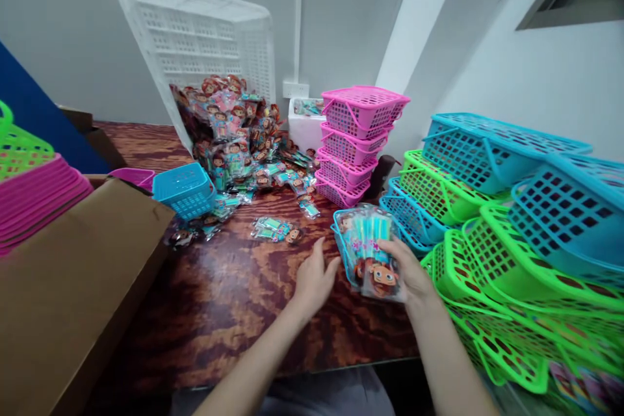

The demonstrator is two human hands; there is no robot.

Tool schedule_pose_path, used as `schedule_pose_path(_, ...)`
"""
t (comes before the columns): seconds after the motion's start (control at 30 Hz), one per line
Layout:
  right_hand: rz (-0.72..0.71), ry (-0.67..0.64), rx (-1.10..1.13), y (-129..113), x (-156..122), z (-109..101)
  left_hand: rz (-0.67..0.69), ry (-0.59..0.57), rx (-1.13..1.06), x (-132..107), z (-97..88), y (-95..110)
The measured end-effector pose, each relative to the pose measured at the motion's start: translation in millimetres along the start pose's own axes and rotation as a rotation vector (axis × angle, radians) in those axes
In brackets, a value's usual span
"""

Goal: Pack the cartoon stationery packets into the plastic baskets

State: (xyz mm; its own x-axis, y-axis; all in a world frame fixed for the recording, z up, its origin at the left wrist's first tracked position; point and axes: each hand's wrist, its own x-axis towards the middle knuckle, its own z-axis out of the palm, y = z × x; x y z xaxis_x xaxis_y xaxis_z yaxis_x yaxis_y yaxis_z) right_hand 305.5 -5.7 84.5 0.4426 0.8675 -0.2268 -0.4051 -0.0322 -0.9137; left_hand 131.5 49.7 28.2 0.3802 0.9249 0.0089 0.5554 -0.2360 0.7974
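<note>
My right hand (408, 272) grips a bunch of clear packets (373, 250) printed with a cartoon figure, held over a small blue basket (341, 240) on the wooden table (219, 299). My left hand (314, 279) hovers just left of the packets, fingers spread and holding nothing. A large heap of the same packets (234, 136) spills from a tipped white crate (205, 39) at the back. One loose packet (275, 229) lies on the table ahead of my left hand.
Stacked pink baskets (358, 143) stand behind the packets. Blue and green baskets (511, 208) pile up on the right. A small blue basket (185, 190) and a cardboard box (73, 286) sit on the left, with pink and green basket stacks (29, 188) behind.
</note>
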Motion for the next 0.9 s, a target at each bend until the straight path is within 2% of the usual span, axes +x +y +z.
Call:
schedule_pose_path(0.07, -0.083, 0.075, -0.021, -5.3, 9.9, -8.2, -0.003, -0.019, 0.052, 16.2, 15.8, 14.5)
schedule_pose_path(0.17, -0.176, 0.16, -0.069, -11.4, 24.2, -17.4, -0.012, -0.016, 0.075, 28.2, 30.0, 23.3)
schedule_pose_path(0.33, -0.095, 0.11, -0.084, -6.7, 43.0, -16.5, -0.013, 0.02, 0.088, 27.2, 32.9, 21.7)
schedule_pose_path(0.5, 0.02, 0.064, -0.115, 16.2, 40.5, -1.4, -0.021, 0.056, 0.11, 7.8, 11.6, 12.1)
schedule_pose_path(0.73, 0.197, -0.165, -0.026, 32.7, 3.4, 26.1, -0.031, 0.027, 0.061, -44.1, -33.9, -16.4)
schedule_pose_path(0.8, 0.225, -0.212, 0.013, 32.3, -8.5, 38.0, -0.049, 0.059, -0.032, -49.1, -44.8, -22.0)
schedule_pose_path(0.9, 0.239, -0.254, 0.05, 32.8, -21.9, 56.0, -0.09, 0.113, -0.425, -47.1, -54.7, -22.3)
